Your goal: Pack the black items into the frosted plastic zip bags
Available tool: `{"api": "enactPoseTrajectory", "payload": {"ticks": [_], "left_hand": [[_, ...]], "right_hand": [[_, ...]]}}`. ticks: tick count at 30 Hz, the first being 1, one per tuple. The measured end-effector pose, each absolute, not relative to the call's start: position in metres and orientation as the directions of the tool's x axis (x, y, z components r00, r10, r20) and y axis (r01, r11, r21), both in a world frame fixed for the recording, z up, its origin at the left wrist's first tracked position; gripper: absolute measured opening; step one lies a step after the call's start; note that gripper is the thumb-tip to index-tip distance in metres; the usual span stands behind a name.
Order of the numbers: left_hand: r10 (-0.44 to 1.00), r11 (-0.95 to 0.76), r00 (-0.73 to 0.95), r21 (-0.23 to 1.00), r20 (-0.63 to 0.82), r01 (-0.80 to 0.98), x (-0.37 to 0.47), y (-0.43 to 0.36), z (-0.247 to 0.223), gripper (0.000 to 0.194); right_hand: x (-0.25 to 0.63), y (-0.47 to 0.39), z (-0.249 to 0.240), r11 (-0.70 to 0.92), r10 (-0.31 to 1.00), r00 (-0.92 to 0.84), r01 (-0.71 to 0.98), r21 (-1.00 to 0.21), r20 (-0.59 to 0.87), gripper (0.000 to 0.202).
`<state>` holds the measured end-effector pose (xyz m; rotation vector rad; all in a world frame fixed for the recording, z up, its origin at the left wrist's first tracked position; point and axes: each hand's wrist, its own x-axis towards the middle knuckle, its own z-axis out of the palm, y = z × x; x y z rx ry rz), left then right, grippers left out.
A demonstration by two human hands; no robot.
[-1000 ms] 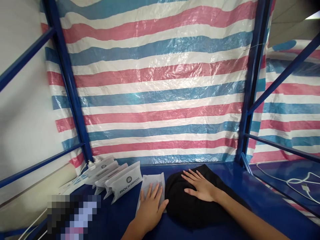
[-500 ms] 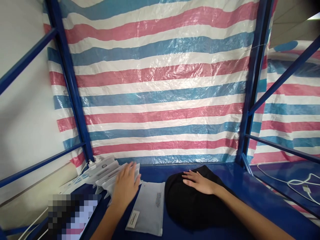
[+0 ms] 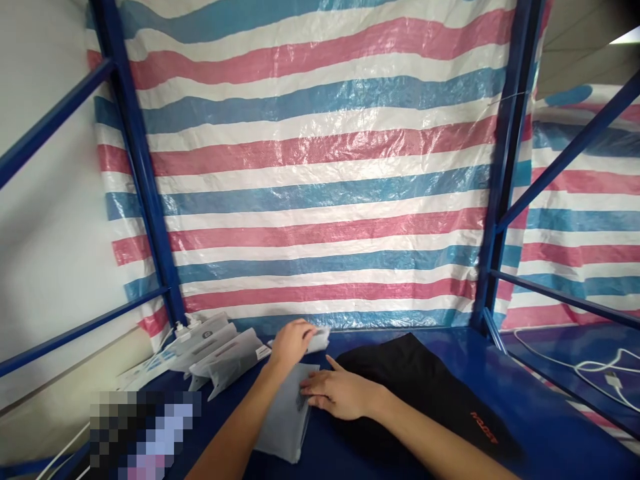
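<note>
My left hand is closed, its fingers pinching a small whitish plastic bag above the back of the blue surface. My right hand lies with fingers stretched over the right side of a flat frosted zip bag, fingertips touching its printed text. Right of that bag spreads a black cloth item with orange-red lettering; my right hand and forearm cover part of it. Several frosted bags overlap in a row to the left of my left hand.
A blue metal frame borders the blue surface, with striped plastic sheeting behind. A power strip with plugs stands at the back left. A blurred-out screen lies front left; a white cable is at right.
My left hand has moved right from the row of bags, now holding a small bag. My right hand has slid left off the black cloth onto the flat bag, which has shifted slightly left.
</note>
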<state>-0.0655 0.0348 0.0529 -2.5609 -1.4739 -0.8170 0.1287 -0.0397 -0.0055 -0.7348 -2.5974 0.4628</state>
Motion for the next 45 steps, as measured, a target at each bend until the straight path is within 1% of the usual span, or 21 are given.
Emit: {"api": "enactPoseTrajectory", "payload": {"ticks": [3,6,8,10,12,14,16,18,20,21,22,24,26,28,31,33,35,37,38,43,45], "left_hand": [[0.731,-0.635,0.469,0.241,0.496,0.734,-0.055,0.030,0.029,0.029],[0.652,-0.749,0.544,0.337,0.527,0.571,-0.062,0.026,0.013,0.029],[0.611,-0.790,0.587,0.371,0.531,0.488,-0.069,0.024,0.007,0.028],[0.588,-0.808,0.608,0.355,0.533,0.470,-0.074,0.023,0.005,0.029],[0.585,-0.806,0.605,0.303,0.540,0.509,-0.077,0.023,0.006,0.028],[0.596,-0.785,0.589,0.242,0.545,0.571,-0.083,0.023,0.008,0.029],[0.625,-0.740,0.547,0.199,0.558,0.642,-0.093,0.024,0.009,0.033],[0.696,-0.638,0.426,0.225,0.578,0.737,-0.105,0.027,0.007,0.052],[0.785,-0.490,0.236,0.340,0.573,0.803,-0.115,0.032,0.002,0.077],[0.813,-0.443,0.157,0.421,0.560,0.791,-0.119,0.035,-0.001,0.080],[0.829,-0.431,0.111,0.499,0.548,0.752,-0.121,0.038,-0.004,0.076],[0.828,-0.484,0.104,0.606,0.552,0.631,-0.119,0.042,-0.008,0.053],[0.807,-0.548,0.136,0.643,0.574,0.535,-0.109,0.042,-0.010,0.032],[0.797,-0.575,0.173,0.640,0.579,0.510,-0.096,0.038,-0.010,0.019],[0.777,-0.616,0.237,0.628,0.583,0.476,-0.077,0.027,-0.011,0.018],[0.771,-0.635,0.287,0.648,0.569,0.421,-0.067,0.018,-0.013,0.018],[0.768,-0.639,0.344,0.680,0.540,0.358,-0.061,0.011,-0.014,0.030],[0.760,-0.640,0.395,0.700,0.516,0.316,-0.057,0.007,-0.015,0.042],[0.754,-0.643,0.412,0.703,0.511,0.304,-0.057,0.006,-0.014,0.044],[0.758,-0.632,0.409,0.726,0.508,0.271,-0.058,0.006,-0.012,0.025],[0.762,-0.628,0.412,0.725,0.499,0.283,-0.060,0.007,-0.012,0.023]], "right_hand": [[0.144,-0.031,-0.008,0.806,0.592,-0.642,0.484,-0.341,0.487,0.030],[0.170,-0.019,-0.011,0.702,0.635,-0.376,0.645,-0.302,0.675,0.041],[0.186,-0.009,-0.014,0.648,0.646,-0.295,0.699,-0.302,0.704,0.040],[0.196,-0.001,-0.017,0.651,0.664,-0.328,0.696,-0.303,0.672,0.027],[0.202,0.003,-0.019,0.664,0.672,-0.361,0.681,-0.310,0.646,0.027],[0.204,0.003,-0.018,0.672,0.666,-0.355,0.667,-0.321,0.656,0.026],[0.202,0.000,-0.018,0.693,0.651,-0.359,0.642,-0.329,0.669,0.023],[0.197,-0.005,-0.018,0.716,0.635,-0.399,0.625,-0.311,0.661,0.029],[0.190,-0.009,-0.019,0.724,0.631,-0.432,0.626,-0.290,0.644,0.024],[0.187,-0.010,-0.020,0.719,0.635,-0.428,0.632,-0.289,0.643,0.022],[0.184,-0.011,-0.020,0.706,0.642,-0.407,0.644,-0.294,0.650,0.023],[0.180,-0.011,-0.022,0.657,0.656,-0.321,0.688,-0.308,0.684,0.022],[0.179,-0.010,-0.022,0.594,0.655,-0.234,0.747,-0.298,0.719,0.018],[0.180,-0.009,-0.022,0.561,0.639,-0.197,0.781,-0.275,0.744,0.016],[0.179,-0.010,-0.019,0.636,0.593,-0.268,0.734,-0.238,0.759,0.016],[0.176,-0.013,-0.018,0.730,0.545,-0.374,0.651,-0.206,0.750,0.024],[0.171,-0.015,-0.016,0.796,0.503,-0.462,0.576,-0.184,0.731,0.029],[0.168,-0.016,-0.016,0.813,0.491,-0.487,0.555,-0.179,0.722,0.024],[0.166,-0.016,-0.016,0.808,0.495,-0.484,0.563,-0.176,0.721,0.022],[0.168,-0.014,-0.014,0.773,0.508,-0.492,0.622,-0.123,0.707,0.024],[0.170,-0.014,-0.012,0.778,0.499,-0.517,0.620,-0.098,0.696,0.021]]}}
